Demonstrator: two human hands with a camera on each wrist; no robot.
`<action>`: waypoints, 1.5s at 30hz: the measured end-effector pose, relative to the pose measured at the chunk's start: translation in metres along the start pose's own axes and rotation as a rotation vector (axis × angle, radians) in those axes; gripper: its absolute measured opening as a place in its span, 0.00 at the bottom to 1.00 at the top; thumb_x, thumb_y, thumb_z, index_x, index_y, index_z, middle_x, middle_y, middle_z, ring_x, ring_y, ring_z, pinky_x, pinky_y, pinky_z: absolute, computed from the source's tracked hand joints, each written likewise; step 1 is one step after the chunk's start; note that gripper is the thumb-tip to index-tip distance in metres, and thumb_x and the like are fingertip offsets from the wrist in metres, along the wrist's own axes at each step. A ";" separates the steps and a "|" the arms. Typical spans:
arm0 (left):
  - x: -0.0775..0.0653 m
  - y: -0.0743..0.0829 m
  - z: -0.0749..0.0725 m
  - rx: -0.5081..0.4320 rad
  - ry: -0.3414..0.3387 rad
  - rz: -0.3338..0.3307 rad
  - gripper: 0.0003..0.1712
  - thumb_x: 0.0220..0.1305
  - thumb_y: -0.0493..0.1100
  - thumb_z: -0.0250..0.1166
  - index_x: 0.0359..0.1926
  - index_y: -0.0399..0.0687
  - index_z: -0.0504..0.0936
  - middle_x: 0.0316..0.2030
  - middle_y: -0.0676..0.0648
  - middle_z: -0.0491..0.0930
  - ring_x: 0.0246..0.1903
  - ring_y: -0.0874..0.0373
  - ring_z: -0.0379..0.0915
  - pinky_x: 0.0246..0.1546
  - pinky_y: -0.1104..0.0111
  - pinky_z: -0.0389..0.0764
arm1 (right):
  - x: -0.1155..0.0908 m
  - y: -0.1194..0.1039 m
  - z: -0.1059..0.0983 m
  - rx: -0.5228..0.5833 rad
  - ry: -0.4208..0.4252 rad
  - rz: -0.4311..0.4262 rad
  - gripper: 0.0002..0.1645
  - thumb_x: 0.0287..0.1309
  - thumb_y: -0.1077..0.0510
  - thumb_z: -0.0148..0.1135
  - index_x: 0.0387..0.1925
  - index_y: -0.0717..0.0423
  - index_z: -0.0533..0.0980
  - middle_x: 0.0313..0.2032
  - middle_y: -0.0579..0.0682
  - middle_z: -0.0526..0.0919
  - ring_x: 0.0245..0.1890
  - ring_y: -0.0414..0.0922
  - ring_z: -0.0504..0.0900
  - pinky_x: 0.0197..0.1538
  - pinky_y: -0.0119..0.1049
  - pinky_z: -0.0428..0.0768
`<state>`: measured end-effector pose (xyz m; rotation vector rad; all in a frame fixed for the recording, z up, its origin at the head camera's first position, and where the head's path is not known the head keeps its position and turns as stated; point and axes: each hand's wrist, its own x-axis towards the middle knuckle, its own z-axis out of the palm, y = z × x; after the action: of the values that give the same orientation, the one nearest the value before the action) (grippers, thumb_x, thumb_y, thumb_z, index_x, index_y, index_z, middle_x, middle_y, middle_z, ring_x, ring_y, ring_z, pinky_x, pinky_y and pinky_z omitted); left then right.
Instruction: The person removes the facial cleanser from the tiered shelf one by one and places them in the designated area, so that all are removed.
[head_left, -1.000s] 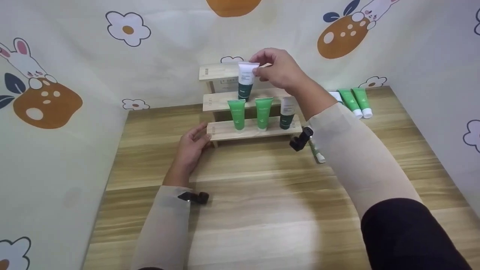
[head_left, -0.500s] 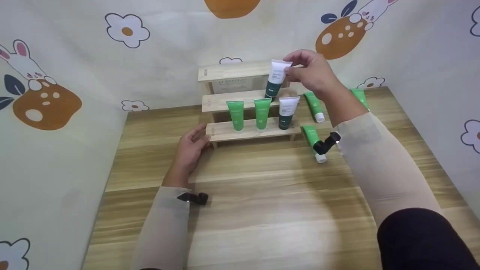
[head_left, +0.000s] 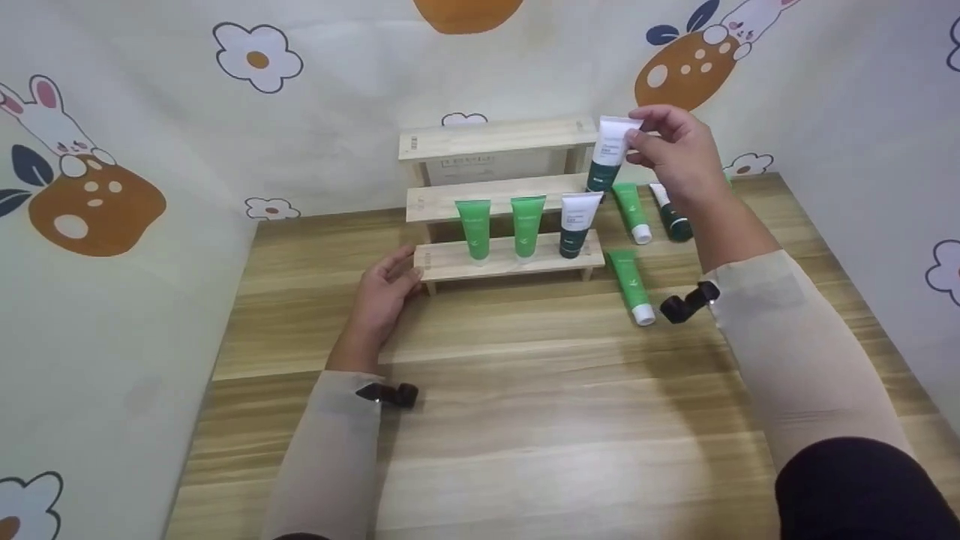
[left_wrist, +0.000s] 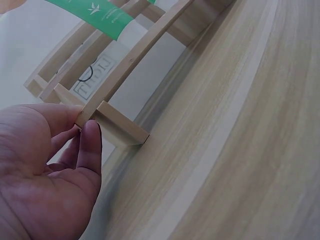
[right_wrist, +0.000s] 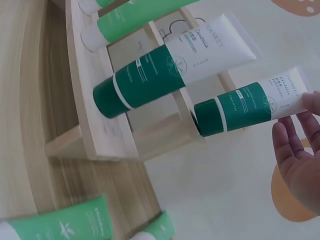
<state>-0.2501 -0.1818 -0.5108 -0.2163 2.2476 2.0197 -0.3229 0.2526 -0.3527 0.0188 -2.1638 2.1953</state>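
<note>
My right hand (head_left: 675, 154) pinches a white and dark green squeeze tube (head_left: 609, 154) near its flat sealed end, cap down. In the right wrist view this tube's cap end is right by the right end of the middle shelf. My left hand (left_wrist: 55, 160) pinches the left corner of the lowest shelf of a three-step wooden display rack (head_left: 499, 139) between thumb and fingers. Upright on that lowest shelf stand a green tube (head_left: 475, 229), a second green tube (head_left: 527, 225) and a white and dark green tube (head_left: 579, 223) at its right end.
Right of the rack, a green tube (head_left: 631, 286) lies on the wooden table (head_left: 480, 420). Farther back lie another green tube (head_left: 632, 212) and a white and dark green tube (head_left: 675, 217), partly behind my right hand. A patterned cloth (head_left: 352, 90) hangs behind the rack.
My right hand has carried the white and dark green tube rightward along the rack, from the left part of the middle shelf to its right end. The left hand stays at the rack's corner.
</note>
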 end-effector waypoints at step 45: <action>0.004 -0.004 0.000 -0.049 -0.002 -0.008 0.30 0.76 0.41 0.66 0.76 0.55 0.74 0.76 0.50 0.73 0.60 0.59 0.80 0.56 0.73 0.87 | -0.061 0.129 -0.105 0.108 0.098 0.216 0.29 0.67 0.55 0.74 0.68 0.50 0.80 0.53 0.42 0.84 0.50 0.40 0.82 0.50 0.28 0.85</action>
<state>-0.2533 -0.1824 -0.5151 -0.2266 2.1941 2.0715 -0.2648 0.3542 -0.4863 -0.3253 -2.0805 2.3679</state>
